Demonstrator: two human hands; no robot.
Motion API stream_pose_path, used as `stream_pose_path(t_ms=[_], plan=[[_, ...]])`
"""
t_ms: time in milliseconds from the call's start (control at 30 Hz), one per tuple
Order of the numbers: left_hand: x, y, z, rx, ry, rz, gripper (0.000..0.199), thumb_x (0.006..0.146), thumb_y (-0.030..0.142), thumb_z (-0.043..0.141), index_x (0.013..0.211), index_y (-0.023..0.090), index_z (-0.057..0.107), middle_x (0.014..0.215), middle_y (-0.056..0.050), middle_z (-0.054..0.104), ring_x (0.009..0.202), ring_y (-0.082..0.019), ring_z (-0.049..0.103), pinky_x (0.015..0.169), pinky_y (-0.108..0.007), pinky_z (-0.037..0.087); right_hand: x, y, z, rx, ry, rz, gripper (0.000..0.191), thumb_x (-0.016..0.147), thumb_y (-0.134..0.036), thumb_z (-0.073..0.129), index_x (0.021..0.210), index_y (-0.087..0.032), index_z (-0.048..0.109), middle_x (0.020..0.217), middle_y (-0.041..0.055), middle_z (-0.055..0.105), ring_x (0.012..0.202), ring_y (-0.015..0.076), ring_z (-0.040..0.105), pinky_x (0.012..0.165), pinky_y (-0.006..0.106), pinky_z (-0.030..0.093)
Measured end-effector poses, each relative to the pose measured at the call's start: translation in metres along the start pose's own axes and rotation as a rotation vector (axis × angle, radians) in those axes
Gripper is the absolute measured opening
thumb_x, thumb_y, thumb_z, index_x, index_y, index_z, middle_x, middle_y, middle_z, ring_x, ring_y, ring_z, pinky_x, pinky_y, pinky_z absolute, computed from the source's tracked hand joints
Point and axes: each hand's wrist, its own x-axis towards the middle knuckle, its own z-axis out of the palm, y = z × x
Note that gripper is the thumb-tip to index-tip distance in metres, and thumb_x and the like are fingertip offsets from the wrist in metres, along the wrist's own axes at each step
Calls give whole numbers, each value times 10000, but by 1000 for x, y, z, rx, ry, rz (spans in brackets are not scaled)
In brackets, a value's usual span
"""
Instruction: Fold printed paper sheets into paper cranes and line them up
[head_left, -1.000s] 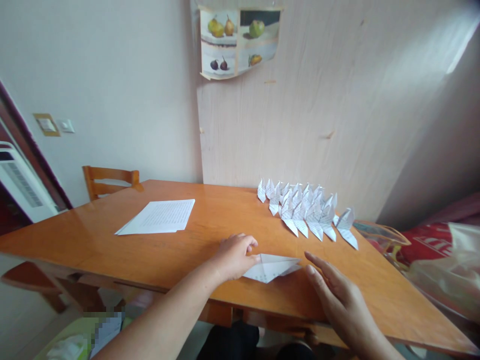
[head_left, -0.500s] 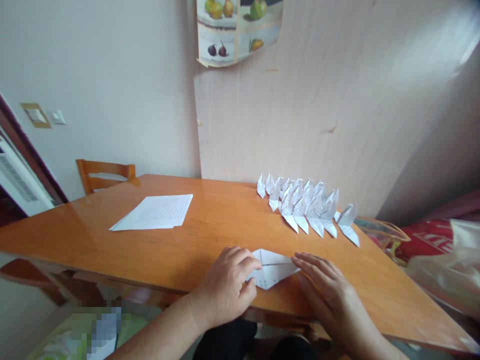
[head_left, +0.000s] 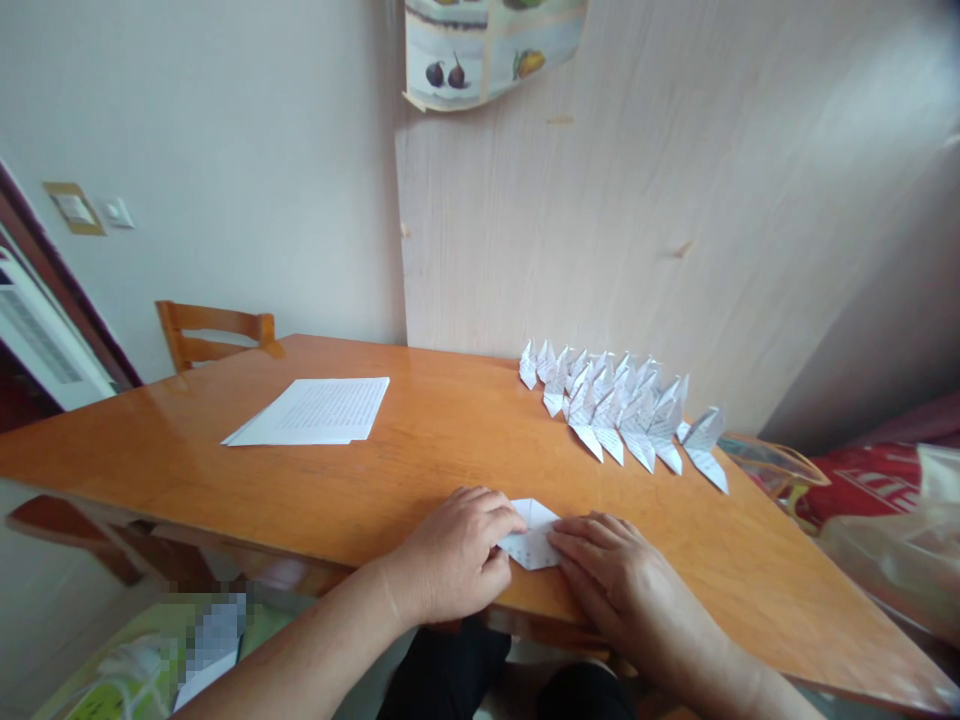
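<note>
Tabletop (head_left: 450, 420): paper (head_left: 532, 535) between left grip (head_left: 465, 550), right grip (head_left: 619, 570)

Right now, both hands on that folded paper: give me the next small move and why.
Probably press down with the right hand to firm the folded paper's right side: its fingers rest there, while the left hand covers the opposite side against the table.

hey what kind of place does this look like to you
Probably a room in a home: a wooden table with a matching chair, fruit pictures taped to the wall panel, and a light switch on the painted wall.
</note>
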Motion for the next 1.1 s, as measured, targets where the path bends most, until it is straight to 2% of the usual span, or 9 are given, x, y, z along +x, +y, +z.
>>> stream_pose_path(t_ms=[167, 433, 667, 800, 900, 1100], plan=[[1, 0, -6, -2, -13, -23, 359, 711, 78, 558, 1039, 214, 613, 1035, -41, 669, 970, -228, 598, 894, -369, 435, 2, -3, -5, 26, 0, -4, 263, 965, -181, 497, 1128, -224, 698, 1117, 80, 710, 1009, 237, 631, 939, 426, 501], [1, -3, -6, 6, -23, 7, 202, 782, 110, 602, 952, 218, 614, 972, -26, 670, 943, -210, 610, 870, -345, 417, 9, -12, -7, -24, -46, 31, 71, 914, -250, 623, 928, -230, 689, 970, 56, 671, 916, 235, 592, 817, 390, 492], [-2, -3, -11, 7, -32, 15, 83, 852, 144, 604, 902, 210, 614, 935, -16, 678, 906, -199, 617, 854, -338, 432, 13, -9, -1, 37, -93, 70, 167, 970, -252, 543, 908, -232, 697, 899, 37, 625, 815, 178, 588, 737, 310, 475], [-4, -6, -10, -63, -12, 6, 108, 833, 145, 633, 921, 207, 633, 1086, -39, 659, 1005, -210, 623, 897, -330, 460, 14, -10, -3, 77, -87, 77, 199, 987, -250, 511, 918, -237, 696, 890, 33, 629, 811, 175, 593, 743, 306, 473], [-4, -6, -9, -108, 4, -33, 51, 859, 171, 623, 897, 205, 633, 1205, -48, 616, 1052, -208, 622, 917, -322, 477, 15, -10, -6, 124, -84, 115, 217, 992, -252, 494, 882, -239, 681, 879, 24, 633, 782, 165, 598, 730, 298, 474], [-2, -5, -5, -128, 36, -68, 95, 918, 194, 562, 858, 192, 636, 1202, -58, 603, 1045, -194, 619, 918, -318, 486, 20, -2, 1, 194, -72, 193, 234, 989, -293, 485, 822, -229, 637, 840, 20, 628, 760, 169, 615, 701, 296, 470]])
